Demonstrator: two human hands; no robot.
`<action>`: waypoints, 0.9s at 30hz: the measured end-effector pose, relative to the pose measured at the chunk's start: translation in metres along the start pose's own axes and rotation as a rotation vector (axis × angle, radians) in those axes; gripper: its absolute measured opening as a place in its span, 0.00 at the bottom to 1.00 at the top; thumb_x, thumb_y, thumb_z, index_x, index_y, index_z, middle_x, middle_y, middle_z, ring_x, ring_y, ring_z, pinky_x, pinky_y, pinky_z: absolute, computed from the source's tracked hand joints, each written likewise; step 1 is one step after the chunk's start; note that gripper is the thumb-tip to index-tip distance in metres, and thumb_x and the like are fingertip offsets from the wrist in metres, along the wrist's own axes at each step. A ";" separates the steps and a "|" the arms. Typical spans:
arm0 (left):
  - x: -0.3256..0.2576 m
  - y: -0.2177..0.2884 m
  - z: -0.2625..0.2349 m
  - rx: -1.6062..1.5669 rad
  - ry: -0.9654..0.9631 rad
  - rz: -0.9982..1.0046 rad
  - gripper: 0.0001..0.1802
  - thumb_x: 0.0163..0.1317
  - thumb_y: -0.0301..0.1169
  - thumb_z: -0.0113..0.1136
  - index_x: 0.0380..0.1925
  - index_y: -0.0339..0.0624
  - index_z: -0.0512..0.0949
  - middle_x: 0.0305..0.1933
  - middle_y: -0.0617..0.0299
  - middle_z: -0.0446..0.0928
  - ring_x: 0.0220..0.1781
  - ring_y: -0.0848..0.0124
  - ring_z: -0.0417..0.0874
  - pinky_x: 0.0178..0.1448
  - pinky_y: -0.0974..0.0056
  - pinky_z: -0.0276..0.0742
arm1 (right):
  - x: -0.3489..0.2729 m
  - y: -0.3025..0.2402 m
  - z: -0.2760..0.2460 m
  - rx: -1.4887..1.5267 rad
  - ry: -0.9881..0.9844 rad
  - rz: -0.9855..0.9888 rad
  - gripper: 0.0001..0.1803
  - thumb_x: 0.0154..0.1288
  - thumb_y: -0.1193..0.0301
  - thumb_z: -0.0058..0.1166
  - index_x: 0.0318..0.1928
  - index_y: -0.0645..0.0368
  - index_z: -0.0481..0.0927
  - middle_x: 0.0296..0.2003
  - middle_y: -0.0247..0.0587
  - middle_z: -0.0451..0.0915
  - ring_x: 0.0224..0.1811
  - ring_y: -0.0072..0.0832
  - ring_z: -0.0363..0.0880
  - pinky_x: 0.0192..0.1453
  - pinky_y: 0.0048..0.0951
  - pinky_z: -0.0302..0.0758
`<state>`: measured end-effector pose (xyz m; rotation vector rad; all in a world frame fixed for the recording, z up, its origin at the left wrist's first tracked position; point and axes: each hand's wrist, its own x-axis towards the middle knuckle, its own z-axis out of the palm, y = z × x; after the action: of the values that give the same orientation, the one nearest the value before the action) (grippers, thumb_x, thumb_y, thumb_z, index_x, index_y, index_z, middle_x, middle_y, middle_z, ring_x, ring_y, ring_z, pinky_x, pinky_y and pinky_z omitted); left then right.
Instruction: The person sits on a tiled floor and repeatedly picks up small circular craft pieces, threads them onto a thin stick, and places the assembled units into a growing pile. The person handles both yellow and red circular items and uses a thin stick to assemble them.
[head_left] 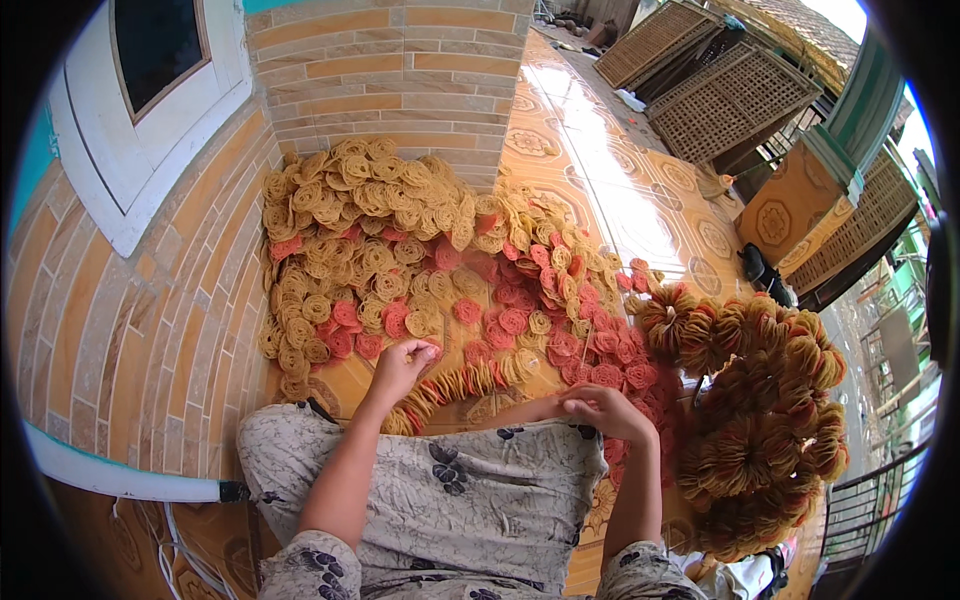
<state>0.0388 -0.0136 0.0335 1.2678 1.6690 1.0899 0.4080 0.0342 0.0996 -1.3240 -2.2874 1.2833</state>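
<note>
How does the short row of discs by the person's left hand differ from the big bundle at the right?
The short row of discs forms one narrow, slightly curved line, while the big bundle is many rounded clusters massed together. The bundle is also far larger than the row. Both look tightly packed and mix yellowish and reddish tones.

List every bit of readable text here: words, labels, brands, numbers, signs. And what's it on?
No readable text anywhere in view.
Yellow discs and red discs: no labels visible.
Floor tiles: ornamental medallions, no lettering I can make out.
Patterned garment: dark flower motifs only.
White item at lower right: partly hidden, too unclear to tell if it carries any text.
</note>
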 end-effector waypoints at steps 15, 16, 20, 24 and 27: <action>0.008 -0.015 -0.101 0.265 0.043 0.059 0.14 0.67 0.36 0.54 0.38 0.36 0.83 0.36 0.57 0.85 0.38 0.72 0.83 0.44 0.65 0.75 | 0.043 0.041 0.011 -0.390 0.689 0.044 0.10 0.65 0.66 0.54 0.37 0.61 0.74 0.24 0.47 0.78 0.26 0.40 0.78 0.32 0.39 0.72; 0.007 -0.019 -0.101 0.253 0.033 0.063 0.14 0.67 0.36 0.54 0.38 0.36 0.83 0.36 0.57 0.84 0.38 0.72 0.84 0.44 0.65 0.75 | 0.048 0.052 0.012 -0.386 0.536 0.133 0.12 0.63 0.64 0.55 0.36 0.61 0.76 0.27 0.49 0.80 0.31 0.44 0.80 0.35 0.42 0.73; 0.008 -0.035 -0.097 0.207 0.036 0.057 0.14 0.67 0.36 0.54 0.38 0.36 0.83 0.36 0.56 0.84 0.38 0.72 0.83 0.45 0.66 0.75 | 0.068 0.081 0.010 -0.294 -0.130 0.112 0.13 0.54 0.62 0.59 0.36 0.57 0.81 0.31 0.49 0.82 0.38 0.45 0.81 0.41 0.41 0.75; 0.016 -0.046 -0.091 0.133 0.098 0.018 0.14 0.68 0.35 0.54 0.40 0.37 0.83 0.36 0.57 0.84 0.37 0.73 0.82 0.43 0.67 0.74 | 0.098 0.076 0.000 -0.515 -0.384 -0.009 0.12 0.56 0.62 0.57 0.37 0.56 0.83 0.31 0.47 0.83 0.39 0.46 0.82 0.41 0.38 0.76; 0.019 -0.048 -0.085 -0.042 0.130 0.033 0.13 0.68 0.34 0.53 0.40 0.36 0.82 0.37 0.59 0.84 0.36 0.75 0.80 0.43 0.67 0.73 | 0.130 0.063 0.025 -0.592 0.046 0.151 0.11 0.58 0.65 0.55 0.40 0.52 0.83 0.35 0.42 0.84 0.44 0.43 0.81 0.48 0.42 0.75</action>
<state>-0.0592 -0.0170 0.0163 1.2243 1.7168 1.2432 0.3573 0.1347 0.0060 -1.7004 -2.6899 0.6036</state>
